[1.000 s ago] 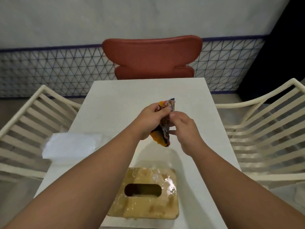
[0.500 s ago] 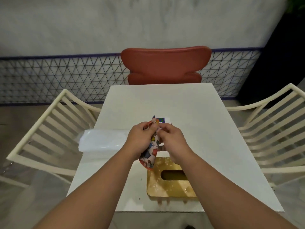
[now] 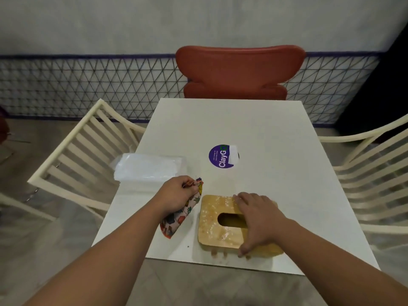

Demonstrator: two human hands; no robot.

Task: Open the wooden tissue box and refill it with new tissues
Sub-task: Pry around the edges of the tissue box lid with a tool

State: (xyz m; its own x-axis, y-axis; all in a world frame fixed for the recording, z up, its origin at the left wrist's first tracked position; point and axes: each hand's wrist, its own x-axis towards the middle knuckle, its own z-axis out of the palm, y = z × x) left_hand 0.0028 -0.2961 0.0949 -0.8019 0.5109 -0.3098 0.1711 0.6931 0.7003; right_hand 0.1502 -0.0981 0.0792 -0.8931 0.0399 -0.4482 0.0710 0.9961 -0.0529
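The wooden tissue box [image 3: 215, 224] lies near the front edge of the white table [image 3: 276, 173], its oval slot facing up. My right hand [image 3: 257, 217] rests on top of it, fingers spread over the far edge and thumb at the near edge. My left hand [image 3: 180, 193] is closed on a colourful patterned cloth [image 3: 178, 219] that hangs down just left of the box. A clear plastic pack of white tissues [image 3: 150, 166] lies at the table's left edge, beyond my left hand.
A round purple sticker [image 3: 221, 156] marks the table's middle. A red chair [image 3: 239, 71] stands at the far side. Cream slatted chairs flank the table on the left [image 3: 79, 155] and right [image 3: 375, 173]. A wire mesh fence runs along the wall.
My hands have separated. The right hand let go of the cloth and dropped onto the wooden box; the left hand moved left and down with the cloth. The view pulled back.
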